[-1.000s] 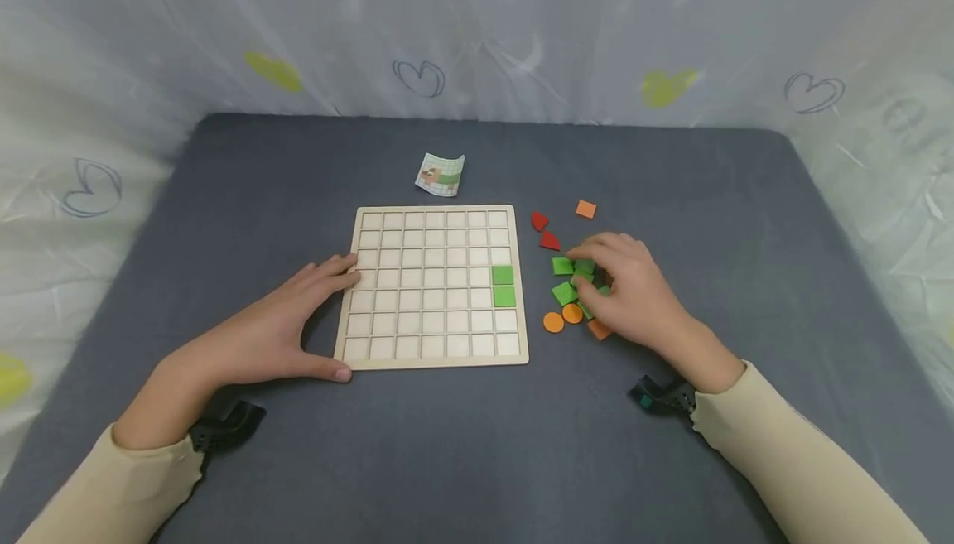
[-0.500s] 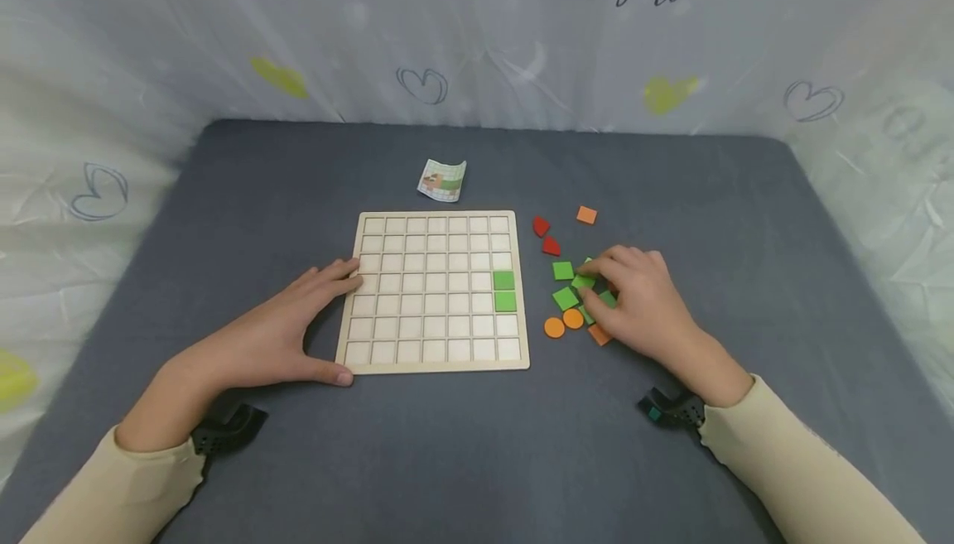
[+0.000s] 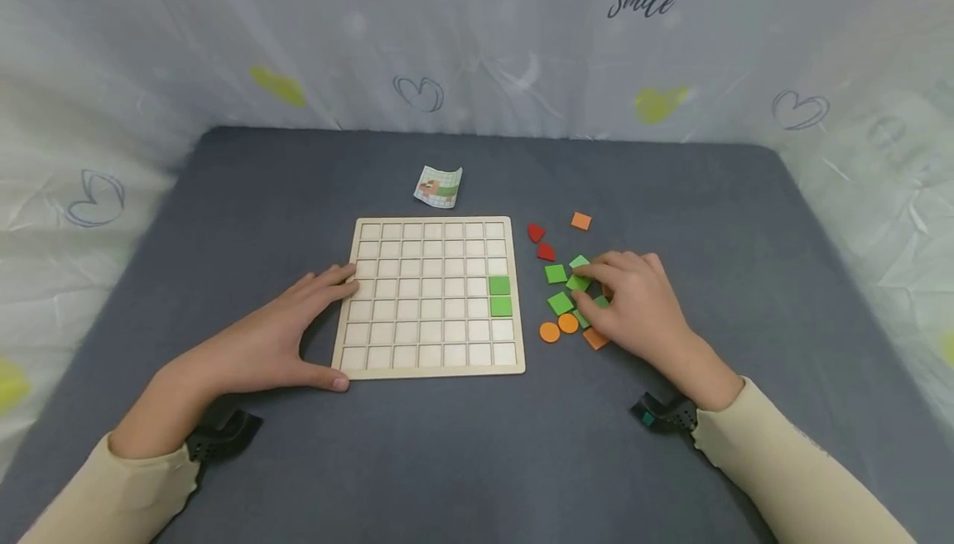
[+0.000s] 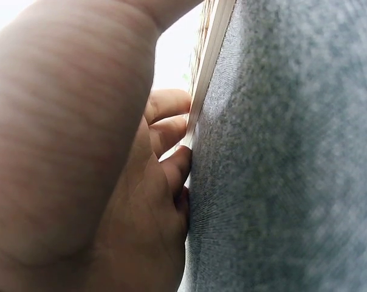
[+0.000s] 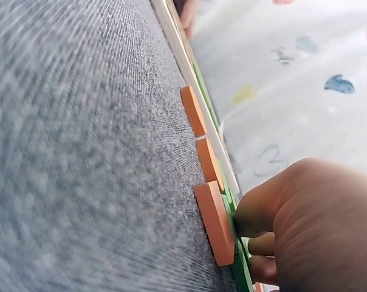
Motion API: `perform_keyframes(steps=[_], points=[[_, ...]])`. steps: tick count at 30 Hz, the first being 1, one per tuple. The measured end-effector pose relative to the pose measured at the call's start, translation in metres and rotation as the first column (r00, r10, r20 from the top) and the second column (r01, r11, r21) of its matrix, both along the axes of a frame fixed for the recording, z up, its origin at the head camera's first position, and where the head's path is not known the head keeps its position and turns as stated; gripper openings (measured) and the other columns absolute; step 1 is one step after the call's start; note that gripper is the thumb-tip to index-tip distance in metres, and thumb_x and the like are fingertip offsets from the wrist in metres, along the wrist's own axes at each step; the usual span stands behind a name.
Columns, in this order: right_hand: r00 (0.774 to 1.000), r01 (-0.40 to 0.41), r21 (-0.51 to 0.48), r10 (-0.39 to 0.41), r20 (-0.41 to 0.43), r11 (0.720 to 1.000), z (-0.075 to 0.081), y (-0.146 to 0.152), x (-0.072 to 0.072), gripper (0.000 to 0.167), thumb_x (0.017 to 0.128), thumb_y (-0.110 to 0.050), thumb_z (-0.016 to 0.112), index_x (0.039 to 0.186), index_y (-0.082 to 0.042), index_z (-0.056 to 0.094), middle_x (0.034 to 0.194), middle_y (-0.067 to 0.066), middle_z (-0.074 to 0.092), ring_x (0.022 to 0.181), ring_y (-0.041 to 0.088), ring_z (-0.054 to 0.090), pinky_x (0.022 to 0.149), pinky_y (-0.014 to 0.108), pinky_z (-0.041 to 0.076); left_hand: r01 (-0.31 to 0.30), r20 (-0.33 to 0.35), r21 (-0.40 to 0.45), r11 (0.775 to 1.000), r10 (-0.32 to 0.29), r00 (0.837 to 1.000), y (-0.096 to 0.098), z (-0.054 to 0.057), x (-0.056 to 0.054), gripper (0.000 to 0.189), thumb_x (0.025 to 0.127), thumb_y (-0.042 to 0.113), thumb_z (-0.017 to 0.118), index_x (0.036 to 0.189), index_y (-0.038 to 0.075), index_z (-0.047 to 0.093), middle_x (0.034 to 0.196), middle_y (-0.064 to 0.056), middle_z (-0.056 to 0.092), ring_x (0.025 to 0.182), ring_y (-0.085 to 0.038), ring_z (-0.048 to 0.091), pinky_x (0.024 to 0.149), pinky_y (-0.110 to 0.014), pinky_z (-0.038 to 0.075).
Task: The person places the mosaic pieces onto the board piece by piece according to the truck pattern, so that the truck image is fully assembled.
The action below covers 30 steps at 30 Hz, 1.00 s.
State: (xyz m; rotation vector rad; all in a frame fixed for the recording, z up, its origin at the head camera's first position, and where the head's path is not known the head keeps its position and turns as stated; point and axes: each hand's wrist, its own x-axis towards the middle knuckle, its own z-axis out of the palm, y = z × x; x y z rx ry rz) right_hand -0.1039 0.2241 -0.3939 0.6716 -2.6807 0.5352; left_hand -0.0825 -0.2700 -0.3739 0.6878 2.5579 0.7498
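A wooden grid board (image 3: 428, 376) lies flat on the table, with two green square tiles set one above the other in its right-hand column. My left hand (image 3: 261, 341) rests against the board's left side, fingertips on the edge and thumb at the near left corner. To the right of the board, my right hand (image 3: 637, 300) pinches a green square tile (image 3: 577, 283) between thumb and fingertips, low over a loose pile. Other green tiles (image 3: 561, 304) lie around it, some partly covered by the hand. In the right wrist view an orange tile (image 5: 215, 222) lies beside the thumb.
Two orange discs (image 3: 549, 332) lie at the pile's near side. Two red pieces (image 3: 536, 233) and an orange square (image 3: 581, 221) lie farther back. A small printed picture card (image 3: 438, 187) sits behind the board. A patterned curtain (image 3: 477, 47) hangs beyond the table's far edge.
My right hand has drawn back slightly within the pile and its fingers have closed on a green tile, uncovering neighbouring tiles. The left hand stays on the board. The head view has tilted slightly up.
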Motion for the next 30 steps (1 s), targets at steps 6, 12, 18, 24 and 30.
perform_keyframes(steps=[6,12,18,24,30], points=[[0.999,-0.012,-0.031,0.013,0.051,0.999,0.0003,-0.0004,-0.0012,0.025,0.088,-0.016,0.085,0.111,-0.006,0.085,0.098,0.006,0.075,0.072,0.018,0.051,0.072,0.039,0.032,0.001,-0.008,-0.003,1.000,-0.001,1.000,0.0001,-0.0021,0.0003,0.127,0.075,0.078,0.086,0.175,0.025,0.028,0.183,0.005,0.009,0.167,-0.044,0.003,0.126,-0.074,0.019],[0.996,-0.051,-0.057,0.055,0.073,0.997,-0.0022,-0.0001,-0.0019,0.025,0.089,-0.013,0.082,0.112,-0.004,0.084,0.100,0.007,0.074,0.081,0.022,0.057,0.076,0.041,0.039,0.003,-0.011,-0.001,1.000,-0.003,1.000,-0.0004,-0.0029,-0.0003,0.127,0.075,0.079,0.086,0.175,0.025,0.029,0.183,0.005,0.009,0.167,-0.044,0.004,0.127,-0.074,0.019],[0.994,-0.093,-0.093,0.098,0.047,0.991,-0.0039,-0.0004,-0.0026,0.026,0.088,-0.010,0.081,0.113,-0.001,0.083,0.103,0.010,0.073,0.087,0.027,0.061,0.079,0.044,0.047,0.003,-0.018,-0.007,1.000,-0.003,1.000,-0.0003,-0.0023,-0.0010,0.127,0.075,0.079,0.086,0.174,0.025,0.029,0.183,0.005,0.009,0.167,-0.043,0.004,0.127,-0.074,0.019],[0.994,-0.105,-0.137,0.108,0.015,0.985,-0.0070,-0.0039,-0.0036,0.028,0.088,-0.008,0.082,0.114,0.000,0.082,0.104,0.010,0.074,0.085,0.024,0.059,0.079,0.042,0.046,-0.005,-0.010,-0.017,1.000,0.005,1.000,-0.0025,-0.0005,0.0003,0.128,0.074,0.080,0.086,0.175,0.026,0.028,0.182,0.006,0.009,0.167,-0.043,0.004,0.127,-0.073,0.019],[0.990,-0.133,-0.157,0.138,0.022,0.979,-0.0048,-0.0097,-0.0043,0.027,0.088,-0.008,0.083,0.114,-0.001,0.082,0.105,0.009,0.074,0.088,0.025,0.061,0.081,0.043,0.046,-0.008,-0.004,-0.017,1.000,0.008,1.000,-0.0010,-0.0008,-0.0002,0.128,0.074,0.080,0.086,0.175,0.026,0.027,0.183,0.006,0.008,0.168,-0.042,0.002,0.128,-0.072,0.018]])
